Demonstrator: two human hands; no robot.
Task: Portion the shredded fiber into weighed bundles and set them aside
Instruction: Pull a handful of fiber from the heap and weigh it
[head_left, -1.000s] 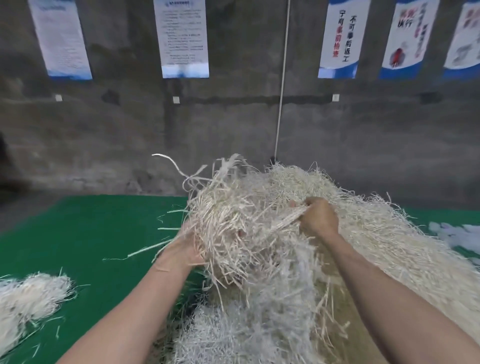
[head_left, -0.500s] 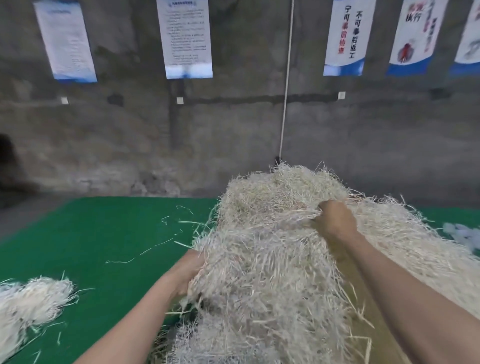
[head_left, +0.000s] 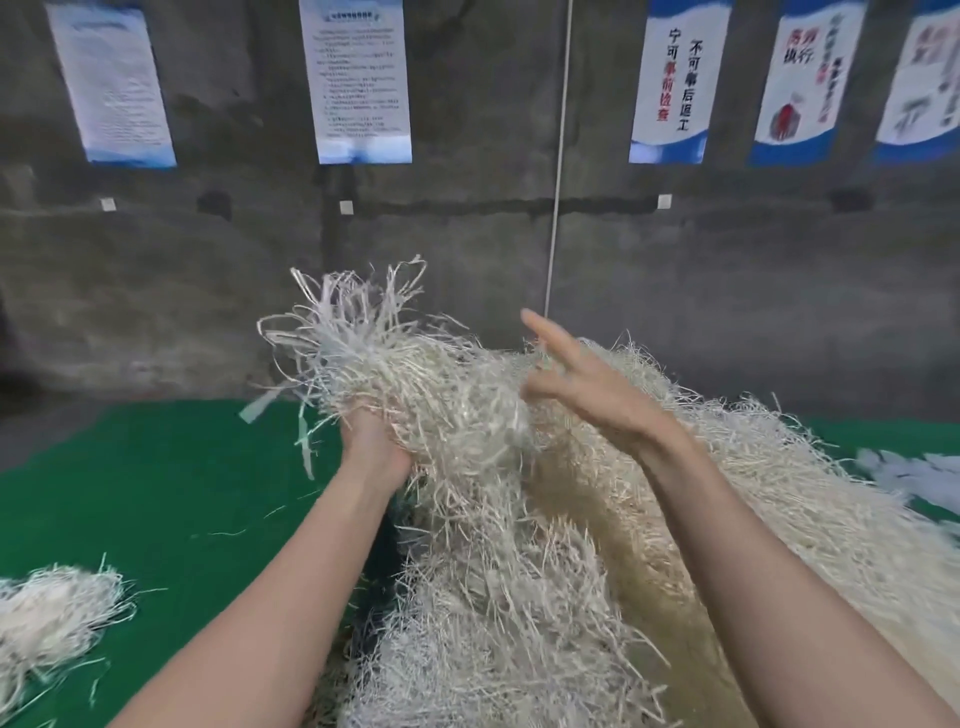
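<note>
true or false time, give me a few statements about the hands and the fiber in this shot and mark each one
1. The left hand grips a raised clump of fiber. True.
2. The right hand is clenched in a fist. False: its fingers are straight and spread.
3. A small bundle lies on the green mat at lower left. True.
4. Nothing hangs behind the pile. False: posters hang on the wall.
</note>
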